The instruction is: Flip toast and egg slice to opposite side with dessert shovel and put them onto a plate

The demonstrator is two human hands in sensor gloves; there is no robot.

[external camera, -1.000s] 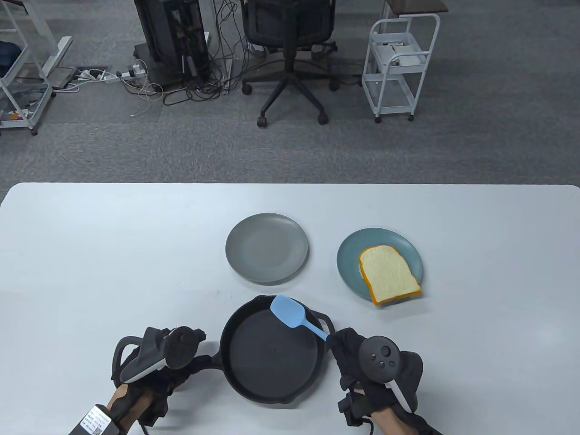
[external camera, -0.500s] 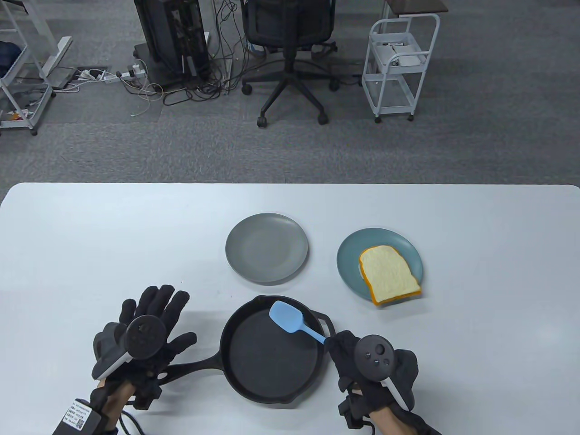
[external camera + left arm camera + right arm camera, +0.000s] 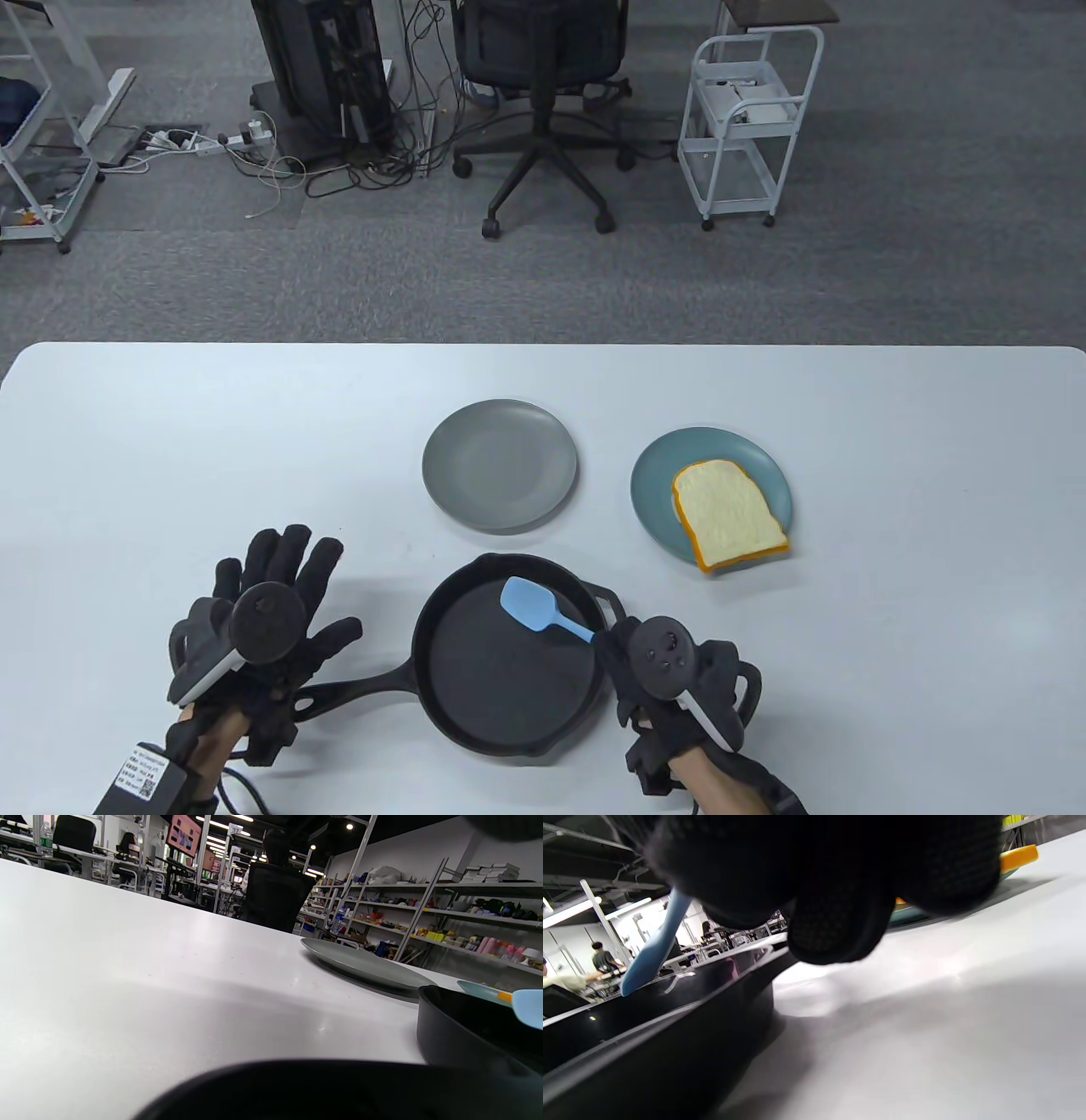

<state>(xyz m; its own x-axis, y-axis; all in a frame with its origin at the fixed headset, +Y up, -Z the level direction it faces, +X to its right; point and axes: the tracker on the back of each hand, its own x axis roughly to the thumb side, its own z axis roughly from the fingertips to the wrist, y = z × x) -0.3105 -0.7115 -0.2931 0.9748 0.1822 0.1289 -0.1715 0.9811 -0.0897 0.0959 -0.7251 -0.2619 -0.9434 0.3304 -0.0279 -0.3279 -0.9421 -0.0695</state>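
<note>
A slice of toast lies on the teal plate at the right, one corner hanging over the plate's rim. A grey plate stands empty at the centre. The black skillet sits near the front edge, its handle pointing left. My right hand grips the blue dessert shovel by its handle, the blade low over the pan. The shovel also shows in the right wrist view. My left hand lies with fingers spread on the table above the pan handle. No egg slice is in view.
The white table reaches back to an edge, beyond which stand an office chair, a white cart and cables on the floor. In the left wrist view the grey plate and the pan wall lie ahead.
My left hand let go of the pan handle, opened and moved left and up onto the table. The right hand drew the shovel left and down into the pan.
</note>
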